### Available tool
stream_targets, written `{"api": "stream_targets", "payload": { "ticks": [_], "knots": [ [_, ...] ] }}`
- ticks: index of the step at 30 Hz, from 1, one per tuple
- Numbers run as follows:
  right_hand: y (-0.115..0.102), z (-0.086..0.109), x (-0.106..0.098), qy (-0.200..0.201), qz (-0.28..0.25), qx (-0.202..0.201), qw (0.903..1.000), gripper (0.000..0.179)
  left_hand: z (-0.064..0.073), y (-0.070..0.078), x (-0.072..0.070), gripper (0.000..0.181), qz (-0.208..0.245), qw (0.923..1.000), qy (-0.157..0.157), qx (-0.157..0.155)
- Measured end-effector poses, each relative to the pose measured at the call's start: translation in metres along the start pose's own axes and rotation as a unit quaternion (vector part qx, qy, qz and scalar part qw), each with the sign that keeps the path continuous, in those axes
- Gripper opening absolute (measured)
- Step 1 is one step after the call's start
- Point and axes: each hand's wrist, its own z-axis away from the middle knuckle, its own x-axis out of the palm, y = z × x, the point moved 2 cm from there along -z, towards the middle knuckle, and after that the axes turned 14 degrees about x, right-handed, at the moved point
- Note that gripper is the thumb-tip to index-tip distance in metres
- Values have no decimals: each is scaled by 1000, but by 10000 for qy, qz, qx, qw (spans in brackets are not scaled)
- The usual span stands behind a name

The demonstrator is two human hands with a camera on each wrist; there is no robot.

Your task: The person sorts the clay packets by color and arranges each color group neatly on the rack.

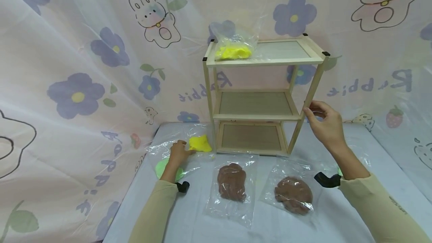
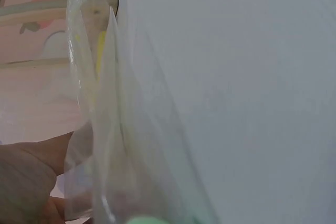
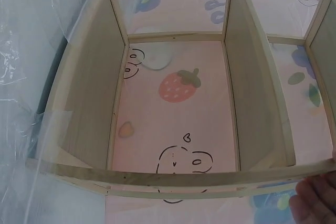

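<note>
A small three-tier wooden shelf (image 1: 256,117) stands upright at the back of the table. My right hand (image 1: 325,125) grips its right front post near the middle tier, thumb in front. In the right wrist view, the fingertips (image 3: 315,203) show at the shelf's frame (image 3: 173,179). To the left of the shelf, my left hand (image 1: 179,155) pinches the clear plastic bag (image 2: 113,129) that holds a yellow clay-like lump (image 1: 200,143). A bagged green lump (image 1: 165,168) lies under the left wrist. Another bagged yellow lump (image 1: 233,52) rests on the top tier.
Two clear bags with brown lumps, one (image 1: 232,182) in front of the shelf and one (image 1: 293,195) to its right, lie on the white-covered table (image 1: 199,213). Some green (image 1: 339,171) shows beside the right wrist. A printed curtain (image 1: 111,85) hangs behind and at the sides.
</note>
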Motion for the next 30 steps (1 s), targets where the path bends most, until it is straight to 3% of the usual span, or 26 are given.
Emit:
{"api": "stream_targets", "payload": {
  "ticks": [12,30],
  "knots": [
    [0,0,2,7,100,-12,9999,26,-9,0,8,58,-129,9999,-76,74],
    [3,1,1,-40,143,-16,9999,26,-7,7,8,56,292,9994,146,148]
  ]
}}
